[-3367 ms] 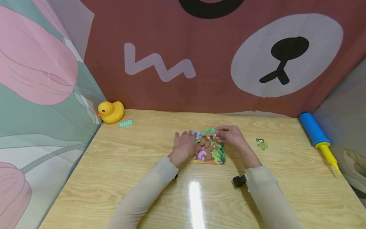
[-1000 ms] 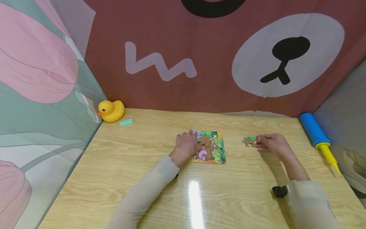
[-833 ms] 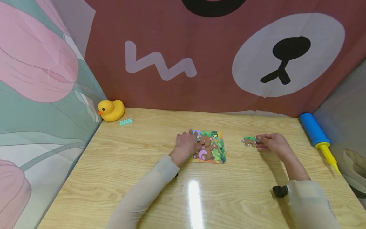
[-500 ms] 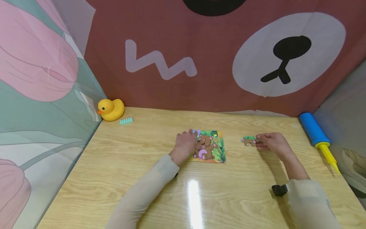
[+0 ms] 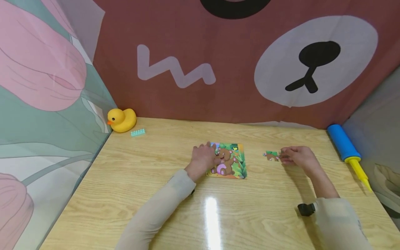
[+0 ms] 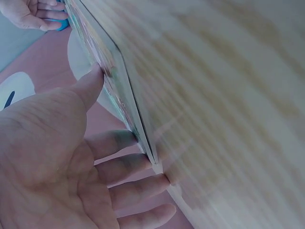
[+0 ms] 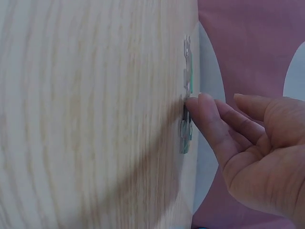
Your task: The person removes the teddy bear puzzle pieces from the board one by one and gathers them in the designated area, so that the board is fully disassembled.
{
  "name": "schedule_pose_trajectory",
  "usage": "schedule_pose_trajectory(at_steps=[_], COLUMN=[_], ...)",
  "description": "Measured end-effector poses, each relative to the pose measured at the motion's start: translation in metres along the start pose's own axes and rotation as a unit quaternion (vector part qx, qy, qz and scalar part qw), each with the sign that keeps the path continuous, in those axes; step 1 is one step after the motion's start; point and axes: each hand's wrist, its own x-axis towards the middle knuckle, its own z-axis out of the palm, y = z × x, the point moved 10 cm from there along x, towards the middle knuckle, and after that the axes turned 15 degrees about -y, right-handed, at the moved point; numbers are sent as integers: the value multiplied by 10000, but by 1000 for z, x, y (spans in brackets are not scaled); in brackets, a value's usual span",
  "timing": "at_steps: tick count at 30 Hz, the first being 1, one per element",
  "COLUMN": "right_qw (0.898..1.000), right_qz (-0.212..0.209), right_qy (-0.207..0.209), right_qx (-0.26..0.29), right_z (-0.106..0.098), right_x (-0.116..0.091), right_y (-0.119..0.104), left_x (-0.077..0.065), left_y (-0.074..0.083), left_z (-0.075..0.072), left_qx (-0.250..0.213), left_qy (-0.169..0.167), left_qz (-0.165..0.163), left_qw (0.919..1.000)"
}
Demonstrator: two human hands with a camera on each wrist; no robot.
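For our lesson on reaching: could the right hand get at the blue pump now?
Likely yes: nothing visible stands between the right hand and the blue pump to its right.

A: How is the place to be classed?
B: As a play-themed tabletop booth; whether it is housed in a home, nursery or studio cannot be told.
A: By what is this shown?
B: A wood-grain table [image 5: 162, 208] is closed in by printed surfaces: bear-face backdrop [image 5: 231, 93] behind, pink-flower panel [image 5: 40, 69] at left, grey panel [image 5: 381, 114] at right.
A: Playthings noted?
B: Yellow duck [image 5: 124, 121], teal toy brick [image 5: 138, 132] and bear puzzle [image 5: 235, 166] are seen. Light is reflected in the table.
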Motion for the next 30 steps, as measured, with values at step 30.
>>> schedule_pose_trajectory(at_steps=[30], right_qw=[9961], right_qz=[-497], right_qy=[-540], right_qx=[484], right_z=[104], right_x=[64], right_y=[-80], left_x=[3], left_y=[-6], left_z=[-1], left_qx=[-160], left_qy=[98], left_qz=[-72], left_qw=[9998])
